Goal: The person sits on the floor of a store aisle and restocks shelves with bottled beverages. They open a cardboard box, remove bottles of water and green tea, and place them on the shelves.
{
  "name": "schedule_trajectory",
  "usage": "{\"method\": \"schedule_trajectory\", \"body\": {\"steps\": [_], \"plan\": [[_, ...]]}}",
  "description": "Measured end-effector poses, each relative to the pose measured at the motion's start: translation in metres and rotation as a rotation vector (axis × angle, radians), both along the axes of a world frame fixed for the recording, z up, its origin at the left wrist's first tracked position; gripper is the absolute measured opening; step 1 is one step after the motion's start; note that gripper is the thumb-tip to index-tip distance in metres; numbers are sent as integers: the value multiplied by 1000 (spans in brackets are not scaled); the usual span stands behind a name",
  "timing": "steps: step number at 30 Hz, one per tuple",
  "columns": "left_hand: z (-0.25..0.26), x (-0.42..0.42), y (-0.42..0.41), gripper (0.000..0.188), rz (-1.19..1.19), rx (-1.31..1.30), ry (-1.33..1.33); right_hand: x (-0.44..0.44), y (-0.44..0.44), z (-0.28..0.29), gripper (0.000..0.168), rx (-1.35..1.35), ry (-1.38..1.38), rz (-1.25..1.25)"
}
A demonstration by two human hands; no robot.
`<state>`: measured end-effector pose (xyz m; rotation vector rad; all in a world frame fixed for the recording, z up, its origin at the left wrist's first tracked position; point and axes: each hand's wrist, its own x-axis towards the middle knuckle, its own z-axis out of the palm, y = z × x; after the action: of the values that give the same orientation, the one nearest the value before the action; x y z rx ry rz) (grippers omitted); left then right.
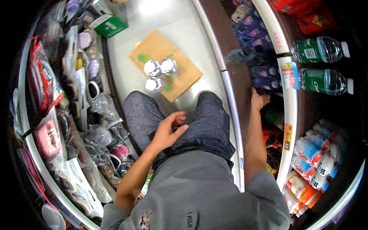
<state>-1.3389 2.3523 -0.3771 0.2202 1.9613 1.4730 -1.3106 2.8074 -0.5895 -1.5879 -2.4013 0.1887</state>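
Note:
My left hand [170,130] hangs over my lap, fingers apart and slightly curled, with nothing in it. My right hand [259,100] reaches into the lower shelf on the right, at the near end of a row of dark blue-purple packaged drinks [266,77]. Its fingertips are partly hidden there, and whether they grip a package is unclear. On the floor before my knees lies a flat piece of brown cardboard [184,77] with green stains. Three clear bottles with white caps [169,66] stand close together on and beside its near left edge.
Plastic-wrapped shoes and slippers [99,136] fill the left shelves. A green carton [108,26] stands at the far left of the pale floor [198,37]. To the right, a white shelf edge [289,106] runs past green-labelled water bottles [322,82] and wrapped drink packs [312,155].

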Motion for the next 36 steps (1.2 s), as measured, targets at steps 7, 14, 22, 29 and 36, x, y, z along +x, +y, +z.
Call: {"method": "schedule_trajectory", "body": {"steps": [7,14,22,29,36], "plan": [[-6,-21,-19,25,532,9,241,-97,-237,144,80,-573,502,1138],[10,-37,-17,24,478,66,347,-166,-254,143,76,-1301,596,1105],[-25,-17,38,70,261,337,-297,-60,-181,201,58,-2057,999,711],[-34,-2,110,71,-192,434,-519,-10,-187,169,26,-1574,1274,325],[-47,18,100,110,-91,693,-339,19,-192,208,23,-1374,1407,194]]}}
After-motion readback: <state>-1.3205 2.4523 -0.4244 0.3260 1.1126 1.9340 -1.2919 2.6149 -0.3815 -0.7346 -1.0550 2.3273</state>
